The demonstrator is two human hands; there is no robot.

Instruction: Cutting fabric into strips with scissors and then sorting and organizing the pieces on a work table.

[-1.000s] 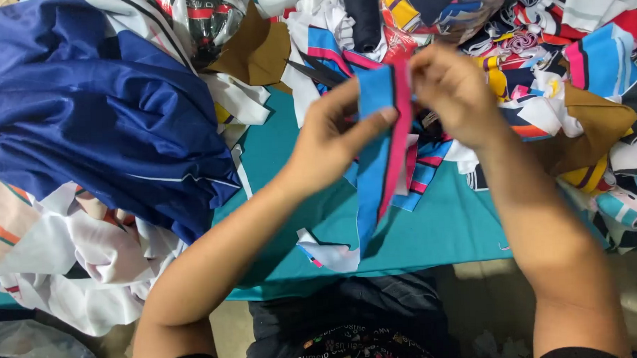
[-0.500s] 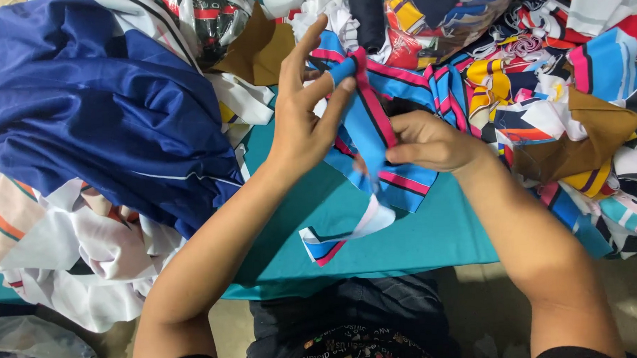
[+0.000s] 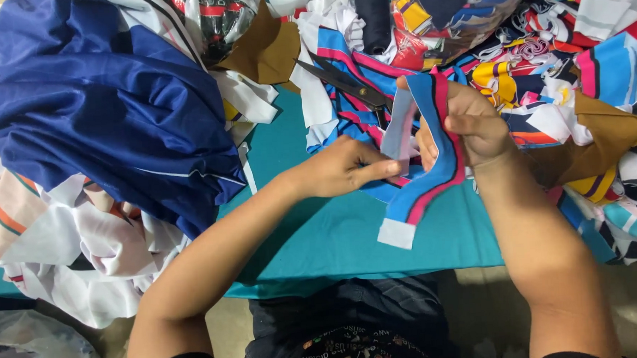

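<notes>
Blue garment fabric [image 3: 111, 115], heaped and glossy, fills the field from nine to eleven o'clock, lying over white striped cloth [image 3: 67, 258] at eight o'clock. Teal sheet [image 3: 334, 235] covers the tabletop at centre. Left hand [image 3: 343, 170] lies just left of centre, fingertips pointing toward three o'clock and pinched closed on the pale underside of the striped fabric strip [image 3: 430, 154]. The strip, blue with a pink band and a white end patch, has its long axis running from twelve o'clock down to about seven o'clock, curving slightly; its free end hangs toward the viewer, below both grips. Right hand [image 3: 472, 124] holds the strip's upper part at one o'clock from the left hand, fingers wrapped over the blue face; thumb contact is probably on the hidden side. Both hands are thus closed on the same strip, touching or nearly so, the right one higher along its length. Black scissors [image 3: 347, 83] lie at twelve o'clock, just beyond the left hand. Mixed coloured scraps [image 3: 576, 71] crowd two to four o'clock.
</notes>
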